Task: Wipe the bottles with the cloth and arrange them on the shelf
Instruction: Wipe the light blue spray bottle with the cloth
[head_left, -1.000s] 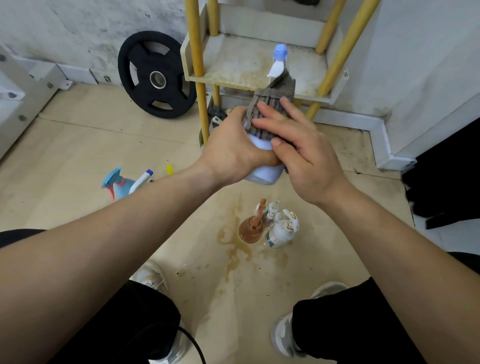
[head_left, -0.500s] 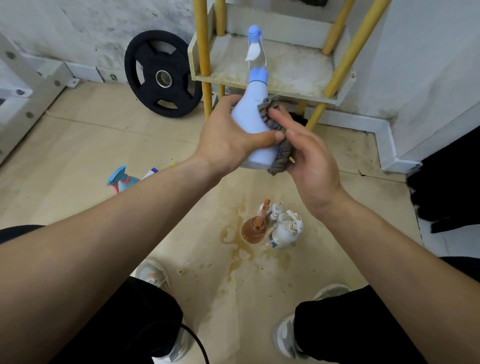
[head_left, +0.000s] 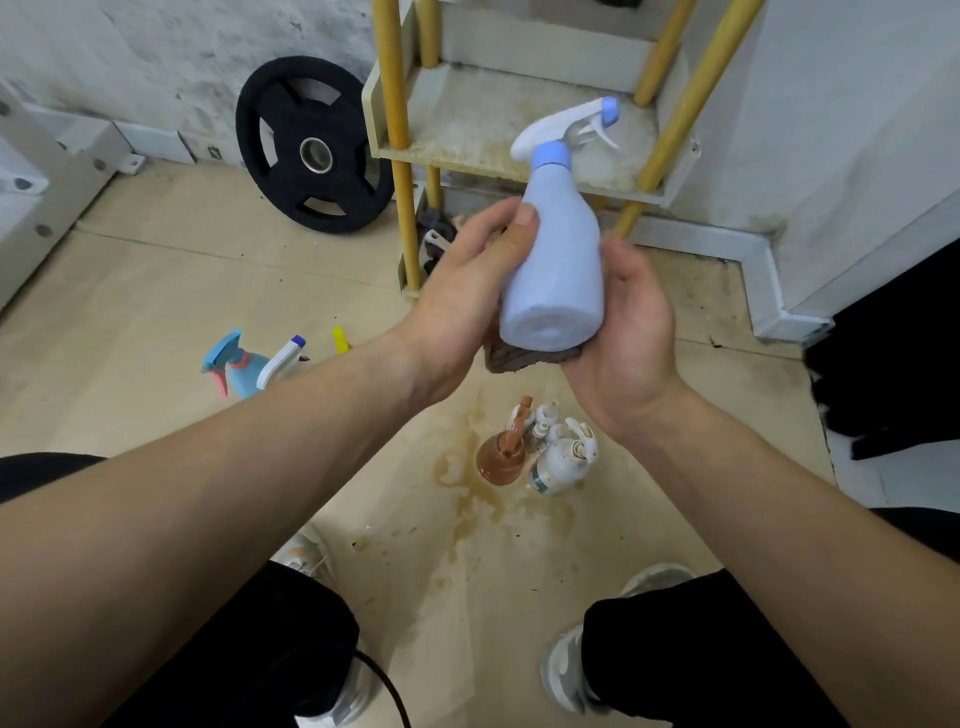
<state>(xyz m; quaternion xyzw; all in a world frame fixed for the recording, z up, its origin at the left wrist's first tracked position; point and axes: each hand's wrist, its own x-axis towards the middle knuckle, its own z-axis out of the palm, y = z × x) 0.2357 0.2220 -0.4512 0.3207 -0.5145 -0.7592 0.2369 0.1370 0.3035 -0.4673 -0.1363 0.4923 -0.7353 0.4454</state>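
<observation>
A light-blue spray bottle (head_left: 558, 270) is held tilted in front of the shelf, base toward me and white trigger head pointing right. My left hand (head_left: 462, 296) grips its left side, thumb across the front. My right hand (head_left: 631, 322) cups the bottle's right side and underside with the grey-brown cloth (head_left: 519, 358) between palm and bottle; only the cloth's lower edge shows. The cream shelf (head_left: 467, 153) with yellow posts stands just behind, and its lower board is bare and stained.
On the floor below my hands stand a brown pump bottle (head_left: 501, 457) and a white spray bottle (head_left: 563, 460) with small ones behind. A teal spray bottle (head_left: 236, 364) and a white sprayer (head_left: 283, 358) lie left. A black weight plate (head_left: 311, 145) leans on the wall.
The bottle has tipped from upright to base-toward-me, and its head now points right. The cloth has moved from the bottle's side to beneath it, under my right hand.
</observation>
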